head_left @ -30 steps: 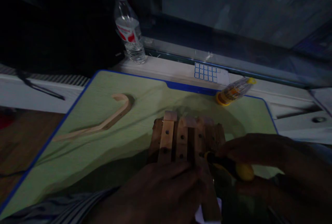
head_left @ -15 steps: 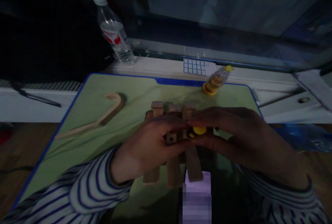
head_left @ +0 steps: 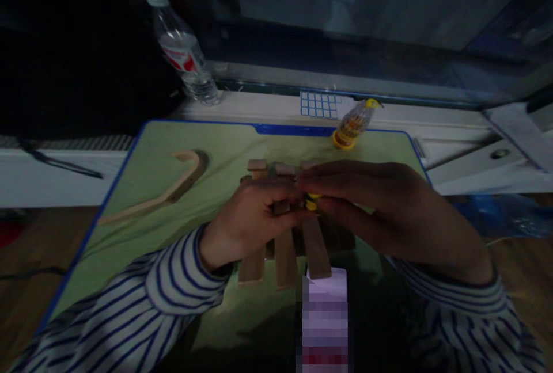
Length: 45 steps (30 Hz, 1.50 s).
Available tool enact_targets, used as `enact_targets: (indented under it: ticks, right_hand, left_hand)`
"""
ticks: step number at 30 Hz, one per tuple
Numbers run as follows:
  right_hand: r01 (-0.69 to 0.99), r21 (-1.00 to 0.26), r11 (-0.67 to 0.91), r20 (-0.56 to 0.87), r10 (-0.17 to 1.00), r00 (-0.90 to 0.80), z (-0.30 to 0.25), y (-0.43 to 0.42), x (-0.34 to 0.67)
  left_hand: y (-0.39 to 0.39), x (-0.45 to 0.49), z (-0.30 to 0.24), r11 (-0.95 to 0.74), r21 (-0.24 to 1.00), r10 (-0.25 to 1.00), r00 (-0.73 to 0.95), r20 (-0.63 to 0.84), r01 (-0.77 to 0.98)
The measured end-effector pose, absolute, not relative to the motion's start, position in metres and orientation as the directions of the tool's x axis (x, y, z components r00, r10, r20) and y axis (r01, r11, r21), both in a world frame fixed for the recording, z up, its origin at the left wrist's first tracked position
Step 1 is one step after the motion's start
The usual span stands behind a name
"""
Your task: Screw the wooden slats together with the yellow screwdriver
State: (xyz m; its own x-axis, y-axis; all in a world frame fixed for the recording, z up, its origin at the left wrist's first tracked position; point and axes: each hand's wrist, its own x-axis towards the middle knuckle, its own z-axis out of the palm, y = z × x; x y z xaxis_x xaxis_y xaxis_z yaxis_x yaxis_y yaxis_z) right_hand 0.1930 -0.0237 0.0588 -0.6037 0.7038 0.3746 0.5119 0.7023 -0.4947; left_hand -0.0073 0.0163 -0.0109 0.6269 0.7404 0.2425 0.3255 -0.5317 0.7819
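A set of parallel wooden slats (head_left: 283, 252) lies in the middle of a green mat (head_left: 142, 235). My left hand (head_left: 250, 220) rests on top of the slats with its fingers curled over them. My right hand (head_left: 375, 206) is closed around a small yellow-handled tool (head_left: 311, 202), whose tip sits at the slats right beside my left fingers. Both sleeves are striped. The scene is dim, so the tool's tip is hard to make out.
A curved wooden piece (head_left: 173, 189) lies on the mat's left part. A water bottle (head_left: 179, 45) stands on the white ledge behind. A small yellow-capped bottle (head_left: 352, 124) lies at the mat's far edge, next to a blue grid card (head_left: 318, 105).
The view has pulled back and my arms now show. Both hands have moved up onto the slats and closer together, with the yellow tool brought against my left fingers.
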Motion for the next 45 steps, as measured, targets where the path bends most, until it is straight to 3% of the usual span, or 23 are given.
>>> enact_targets:
  ticks: [12,25,45]
  right_hand:
    - [0.582,-0.490,0.649,0.300,0.752,-0.586,0.0654,-0.0271,0.1925]
    - [0.598,-0.455,0.660,0.287,0.744,-0.603,0.0664,-0.0283,0.1938]
    - [0.597,-0.435,0.674,0.319,0.735,-0.598,0.0664,-0.0296,0.1945]
  left_hand:
    - [0.0209,-0.0095,-0.0133,-0.645,0.738,0.604,0.724,0.333,0.198]
    - [0.0156,-0.0074,-0.0100,-0.681,0.664,0.644,0.683,0.343,0.308]
    - [0.0185,-0.0083,-0.0132,-0.647,0.723,0.619,0.720,0.313,0.242]
